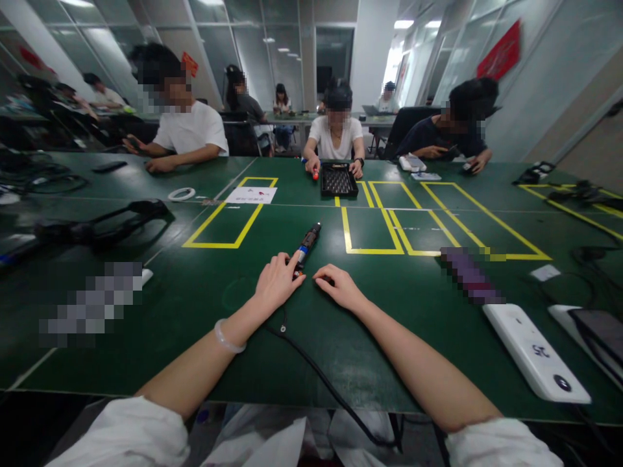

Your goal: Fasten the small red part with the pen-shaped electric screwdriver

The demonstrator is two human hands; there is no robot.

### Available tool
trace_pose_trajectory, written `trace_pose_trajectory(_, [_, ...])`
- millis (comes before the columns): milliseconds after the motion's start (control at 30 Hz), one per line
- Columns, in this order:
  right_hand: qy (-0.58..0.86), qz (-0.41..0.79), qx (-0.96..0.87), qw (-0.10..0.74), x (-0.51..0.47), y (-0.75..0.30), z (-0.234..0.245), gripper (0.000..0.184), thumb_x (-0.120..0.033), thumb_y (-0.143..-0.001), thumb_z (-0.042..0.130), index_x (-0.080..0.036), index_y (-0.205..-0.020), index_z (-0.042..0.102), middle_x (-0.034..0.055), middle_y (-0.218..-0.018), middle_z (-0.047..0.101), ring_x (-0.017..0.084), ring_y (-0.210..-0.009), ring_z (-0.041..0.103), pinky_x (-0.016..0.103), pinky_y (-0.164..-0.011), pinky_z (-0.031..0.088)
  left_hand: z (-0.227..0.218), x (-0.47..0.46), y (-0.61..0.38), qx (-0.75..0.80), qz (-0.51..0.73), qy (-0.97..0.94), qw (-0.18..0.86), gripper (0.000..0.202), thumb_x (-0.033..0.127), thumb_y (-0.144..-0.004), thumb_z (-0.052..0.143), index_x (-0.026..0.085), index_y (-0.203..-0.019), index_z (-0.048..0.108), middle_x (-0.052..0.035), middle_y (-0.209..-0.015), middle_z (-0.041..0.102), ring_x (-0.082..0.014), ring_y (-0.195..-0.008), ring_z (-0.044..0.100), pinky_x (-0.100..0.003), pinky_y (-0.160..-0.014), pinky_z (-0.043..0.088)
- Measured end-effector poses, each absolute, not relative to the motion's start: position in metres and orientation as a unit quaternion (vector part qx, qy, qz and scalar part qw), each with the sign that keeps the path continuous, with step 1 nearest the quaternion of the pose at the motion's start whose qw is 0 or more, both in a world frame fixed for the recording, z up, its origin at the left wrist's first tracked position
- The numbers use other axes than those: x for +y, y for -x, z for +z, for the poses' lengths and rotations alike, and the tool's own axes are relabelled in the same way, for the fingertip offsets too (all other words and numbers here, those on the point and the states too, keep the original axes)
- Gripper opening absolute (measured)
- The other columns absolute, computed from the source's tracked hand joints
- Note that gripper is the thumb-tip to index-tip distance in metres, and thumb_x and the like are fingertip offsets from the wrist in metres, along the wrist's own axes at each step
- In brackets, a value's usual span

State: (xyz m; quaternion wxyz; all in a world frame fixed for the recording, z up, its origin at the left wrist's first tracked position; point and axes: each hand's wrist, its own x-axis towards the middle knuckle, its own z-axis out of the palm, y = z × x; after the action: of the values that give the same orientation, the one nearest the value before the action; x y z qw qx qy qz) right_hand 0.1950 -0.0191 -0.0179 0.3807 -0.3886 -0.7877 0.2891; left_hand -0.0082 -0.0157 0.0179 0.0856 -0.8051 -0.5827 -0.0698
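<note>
My left hand (278, 280) rests on the green table, its fingers closed around the near end of a slim black stick-shaped tool with a blue band (305, 250). The tool's narrow tip points away from me, slightly right. A bit of orange shows at its near end by my thumb. To the right of it, apart from the tool, my right hand (343, 287) lies on the table with its fingers curled in. Whatever those fingers hold, if anything, is hidden. A thin black cable (316, 366) runs from below my left wrist over the table's front edge.
Yellow tape rectangles (374, 251) mark the green table (399, 305). A white power bank (538, 353) lies at right, a black frame-like device (102, 230) at left. A white paper (252, 195) lies farther back. Across sits a person (335, 139) with a black tray (339, 180).
</note>
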Motion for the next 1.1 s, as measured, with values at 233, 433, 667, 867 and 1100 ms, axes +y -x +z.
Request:
trace_pose_trajectory(233, [0.391,0.281,-0.795,0.369,-0.019,-0.196,-0.017,0.011,-0.020,-0.091,0.055,-0.019,-0.092,0.066,0.0048,-0.093,0.063,0.015,-0.083,0.057,0.027,-0.076,0.045,0.019,0.025,0.081,-0.661,-0.032,0.745,0.085,0.061,0.051,-0.091,0.045,0.023,-0.144,0.035,-0.0167,-0.122,0.048,-0.0314,-0.105,0.051,-0.039,-0.084,0.045])
trace_pose_trajectory(433, [0.391,0.280,-0.797,0.365,-0.019,-0.195,-0.016,0.011,-0.019,-0.090,0.055,-0.019,-0.092,0.066,0.0049,-0.093,0.063,0.016,-0.085,0.057,0.028,-0.077,0.044,0.017,0.057,0.147,-0.729,-0.027,0.680,0.077,0.060,0.049,-0.091,0.043,0.020,-0.143,0.036,-0.0197,-0.127,0.047,-0.0341,-0.108,0.052,-0.042,-0.086,0.044])
trace_pose_trajectory(667, [0.394,0.298,-0.785,0.374,-0.018,-0.196,-0.016,0.012,-0.020,-0.089,0.055,-0.018,-0.093,0.066,0.0046,-0.094,0.062,0.014,-0.082,0.058,0.027,-0.075,0.045,0.012,0.077,0.197,-0.756,-0.047,0.651,0.048,0.060,0.052,-0.090,0.042,0.024,-0.143,0.038,-0.0195,-0.134,0.045,-0.0370,-0.112,0.050,-0.045,-0.085,0.044])
trace_pose_trajectory(867, [0.397,0.320,-0.772,0.380,-0.017,-0.196,-0.018,0.012,-0.022,-0.089,0.056,-0.019,-0.093,0.067,0.0033,-0.090,0.062,0.013,-0.077,0.057,0.026,-0.073,0.045,0.010,0.069,0.194,-0.750,-0.075,0.651,0.089,0.056,0.047,-0.089,0.046,0.022,-0.140,0.043,-0.0170,-0.132,0.047,-0.0366,-0.113,0.049,-0.047,-0.089,0.042])
trace_pose_trajectory(1100, [0.397,0.325,-0.770,0.379,-0.017,-0.196,-0.019,0.012,-0.022,-0.089,0.056,-0.019,-0.093,0.067,0.0037,-0.092,0.063,0.014,-0.079,0.058,0.026,-0.073,0.045,0.016,0.059,0.179,-0.747,-0.080,0.651,0.107,0.042,0.032,-0.084,0.055,0.015,-0.122,0.050,-0.0146,-0.122,0.050,-0.0294,-0.109,0.052,-0.038,-0.089,0.044])
